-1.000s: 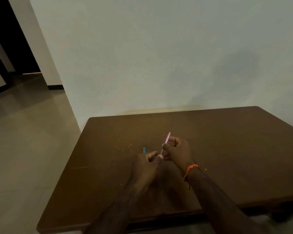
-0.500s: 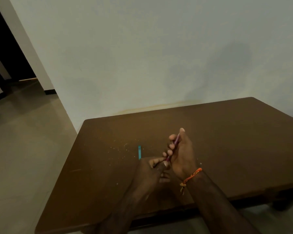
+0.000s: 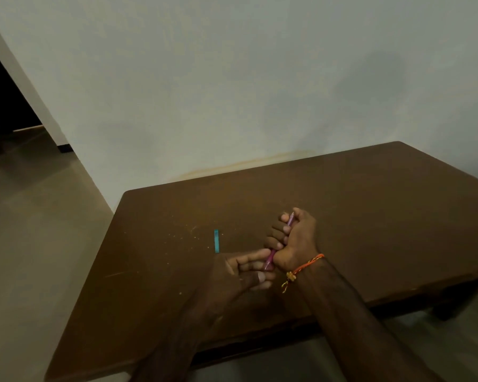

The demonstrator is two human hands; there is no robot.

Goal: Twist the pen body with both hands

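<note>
My right hand grips a thin pink pen in a fist, fingers curled round its shaft; the pen's top end sticks out above the fingers. An orange thread band is tied round that wrist. My left hand sits just left of it, its fingertips pinching the pen's lower end. Both hands hover over the brown wooden table. A small teal strip lies flat on the table just left of the hands.
Pale crumbs or specks are scattered on the table left of the teal strip. A plain light wall stands behind the table. A tiled floor and a dark doorway lie to the left.
My right hand has closed from a fingertip hold into a full fist round the pen. The left hand stays at the pen's lower end. The view has shifted slightly.
</note>
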